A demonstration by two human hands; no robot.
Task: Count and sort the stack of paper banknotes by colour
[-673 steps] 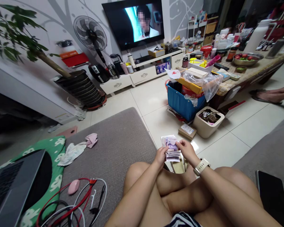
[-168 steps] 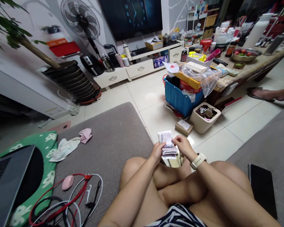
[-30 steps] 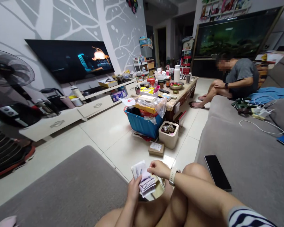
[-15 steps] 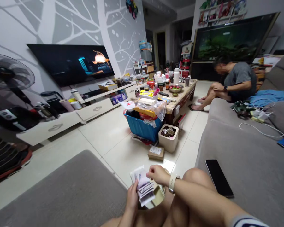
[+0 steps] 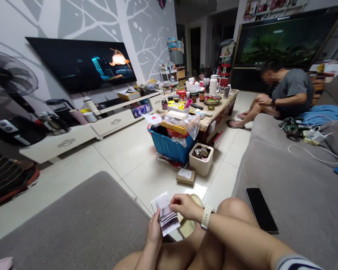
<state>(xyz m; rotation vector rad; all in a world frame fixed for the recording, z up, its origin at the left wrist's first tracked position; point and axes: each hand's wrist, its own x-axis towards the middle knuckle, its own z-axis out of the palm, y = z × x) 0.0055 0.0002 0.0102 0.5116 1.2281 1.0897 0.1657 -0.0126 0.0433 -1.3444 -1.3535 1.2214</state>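
1. On the far left, a big fan [image 5: 8,73] is standing near the wall, and a gray padded seat [image 5: 79,221] is filling the low corner.
2. A TV [image 5: 81,65] is hanging on the wall, showing an orange glow on black. A long white cabinet [image 5: 115,122] is sitting under it.
3. The left hand [image 5: 154,230] is closing around a bunch of paper money [image 5: 170,224], thumb on top. The money is fanning out a bit, in front of the person's legs.
4. A blue bin [image 5: 171,147] is sitting on the floor past the money, full of stuff.
5. The right hand [image 5: 186,206] is bending its fingers in, and its tips are touching the money's edge. I cannot tell if it is pinching a note. A pale watch [image 5: 206,217] is going around that wrist.
6. A small brown box [image 5: 186,178] is lying near a cream bin [image 5: 201,169].
7. The long desk [image 5: 221,111] is holding jars, a white jug [image 5: 213,85] and a metal bowl of fruit [image 5: 213,103].
8. A black phone [image 5: 261,210] is lying on the gray sofa [image 5: 287,172].
9. Another person [image 5: 294,90] is sitting and bending over at the far end.
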